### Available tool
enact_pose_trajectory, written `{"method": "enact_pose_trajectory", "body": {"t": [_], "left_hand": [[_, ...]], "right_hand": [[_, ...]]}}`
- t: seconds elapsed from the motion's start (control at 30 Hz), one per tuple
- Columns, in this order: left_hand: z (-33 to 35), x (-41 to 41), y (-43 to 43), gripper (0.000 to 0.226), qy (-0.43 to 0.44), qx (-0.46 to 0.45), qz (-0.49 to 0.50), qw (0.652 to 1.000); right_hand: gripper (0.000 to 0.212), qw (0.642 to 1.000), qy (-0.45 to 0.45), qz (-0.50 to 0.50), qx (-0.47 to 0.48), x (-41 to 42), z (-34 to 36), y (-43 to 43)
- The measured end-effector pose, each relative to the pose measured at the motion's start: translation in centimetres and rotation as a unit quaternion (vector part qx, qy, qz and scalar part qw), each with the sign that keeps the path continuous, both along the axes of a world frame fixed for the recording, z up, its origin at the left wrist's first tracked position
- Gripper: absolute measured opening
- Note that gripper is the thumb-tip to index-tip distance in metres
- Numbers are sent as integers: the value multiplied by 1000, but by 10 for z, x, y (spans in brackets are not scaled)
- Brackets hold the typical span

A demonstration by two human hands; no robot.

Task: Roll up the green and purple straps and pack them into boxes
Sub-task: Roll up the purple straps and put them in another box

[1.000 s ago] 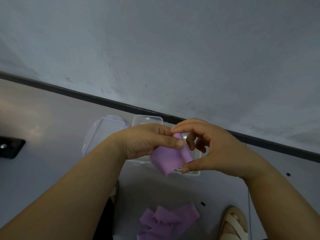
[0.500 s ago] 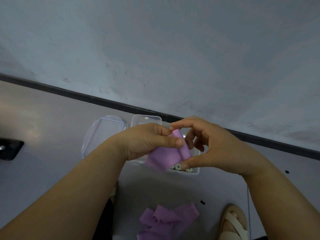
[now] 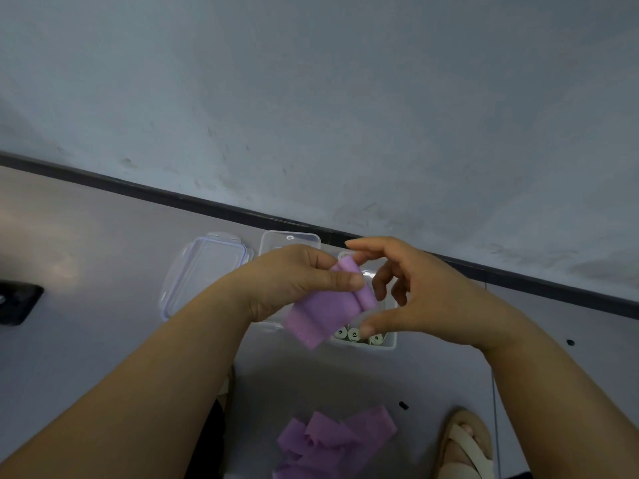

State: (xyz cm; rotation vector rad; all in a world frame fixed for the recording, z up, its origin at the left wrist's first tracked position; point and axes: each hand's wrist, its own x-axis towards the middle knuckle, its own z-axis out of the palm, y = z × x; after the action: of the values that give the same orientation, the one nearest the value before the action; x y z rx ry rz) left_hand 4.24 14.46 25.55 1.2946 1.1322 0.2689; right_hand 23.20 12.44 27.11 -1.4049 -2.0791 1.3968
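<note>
A purple strap, partly rolled at its upper end, hangs in front of me. My left hand pinches it just beside the roll, thumb on top. My right hand curves around the rolled end: the index finger is right above it and the thumb sits a little below, apart from it. Behind the hands stands a clear box with rolled green straps inside. A second clear box shows behind my left hand. More purple straps lie in a loose pile on the floor near me.
A clear lid with clips lies left of the boxes. A black object sits at the far left edge. A foot in a beige sandal is at the lower right. The wall's dark baseboard runs behind.
The strap's free end has risen as the roll grew. My right thumb and index finger, which held the roll's ends, have spread apart from it. The green rolls in the box came into sight.
</note>
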Motion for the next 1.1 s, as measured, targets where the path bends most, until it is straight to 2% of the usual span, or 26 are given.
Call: {"method": "enact_pose_trajectory", "body": {"t": [0.07, 0.17, 0.2, 0.3, 0.37, 0.63, 0.8, 0.9, 1.0, 1.1], "left_hand": [[-2, 0, 1, 36, -23, 11, 34, 999], [-4, 0, 3, 41, -66, 4, 96, 993], [-4, 1, 4, 38, -74, 5, 111, 991], [-5, 2, 4, 31, -90, 14, 131, 987], [-5, 3, 4, 33, -101, 18, 134, 986], [-5, 6, 4, 35, -142, 32, 155, 977], [-4, 8, 4, 39, -121, 67, 158, 978], [-4, 8, 5, 32, -101, 86, 159, 978], [-4, 7, 5, 14, -111, 83, 155, 978], [-4, 6, 5, 11, -128, 83, 155, 976]], "right_hand": [[62, 999, 14, -43, -30, 0, 0, 1], [34, 989, 49, -134, -47, -3, -3, 2], [31, 983, 58, -166, -51, -4, -4, 3], [45, 967, 71, -232, -81, -11, -7, 2], [45, 956, 94, -257, -106, -16, -7, 2], [23, 950, 125, -277, -72, -18, -14, 5], [14, 952, 128, -276, -26, -17, -12, 6], [12, 953, 120, -278, -6, -17, -12, 6], [11, 956, 110, -274, 6, -16, -13, 6], [13, 955, 117, -272, 8, -16, -14, 6]]}}
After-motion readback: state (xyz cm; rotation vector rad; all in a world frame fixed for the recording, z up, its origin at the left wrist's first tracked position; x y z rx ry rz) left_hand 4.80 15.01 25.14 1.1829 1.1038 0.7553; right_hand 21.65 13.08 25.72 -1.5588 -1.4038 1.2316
